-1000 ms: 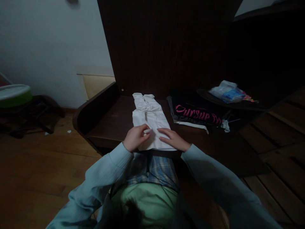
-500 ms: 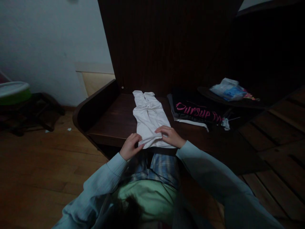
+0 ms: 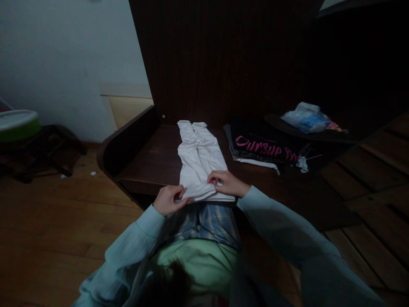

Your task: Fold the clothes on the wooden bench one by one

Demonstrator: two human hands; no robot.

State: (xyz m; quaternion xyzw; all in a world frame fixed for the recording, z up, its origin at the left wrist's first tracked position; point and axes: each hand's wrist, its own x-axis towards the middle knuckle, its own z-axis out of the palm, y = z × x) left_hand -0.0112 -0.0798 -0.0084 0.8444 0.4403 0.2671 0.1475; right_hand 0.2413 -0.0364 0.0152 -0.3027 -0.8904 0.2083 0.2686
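Observation:
A white garment [image 3: 200, 157] lies folded into a long strip on the dark wooden bench [image 3: 150, 166], running away from me. My left hand [image 3: 166, 199] pinches the near left corner of the garment at the bench's front edge. My right hand [image 3: 226, 183] is closed on the near right part of the same hem, fingers curled over the cloth. Both sleeves are light blue.
A black garment with pink lettering [image 3: 263, 147] lies to the right of the white one. Behind it a dark round tray [image 3: 287, 128] bears a plastic bag [image 3: 305, 117]. A dark wooden back panel rises behind. At far left a green and white basin [image 3: 17, 125] sits on a stool.
My left hand has slid back and left from the top of the cloth to its near corner. My right hand has gone from flat on the cloth to gripping the hem.

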